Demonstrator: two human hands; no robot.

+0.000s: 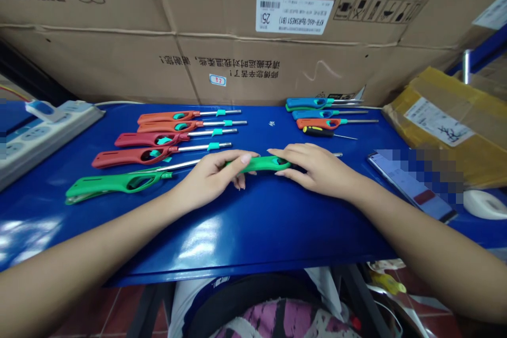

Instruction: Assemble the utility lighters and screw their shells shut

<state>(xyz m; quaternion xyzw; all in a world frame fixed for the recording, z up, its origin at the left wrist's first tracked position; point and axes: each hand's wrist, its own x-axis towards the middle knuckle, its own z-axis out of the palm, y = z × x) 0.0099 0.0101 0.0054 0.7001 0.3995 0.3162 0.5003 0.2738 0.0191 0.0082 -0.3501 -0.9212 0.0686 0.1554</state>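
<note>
Both my hands hold a green long-necked lighter (263, 163) level above the blue table. My left hand (216, 171) grips the end of its handle, thumb on top. Around the trigger end, with its teal part, my right hand (317, 166) closes its fingers; a bit of metal tube shows beyond it. Left of my hands lie another green lighter (106, 184), whose handle looks split open along its edge, two red lighters (119, 157) and two orange lighters (166, 116), tubes pointing right. At the back right are blue lighters (307, 103), an orange lighter (312, 123) and a screwdriver (322, 131).
A large cardboard box (222, 63) walls off the back of the blue table (253, 222). At the left stands a white power strip (51, 127) with a plug. On the right are a phone (407, 179), a white mouse-like object (485, 204) and a yellow-taped box (483, 142).
</note>
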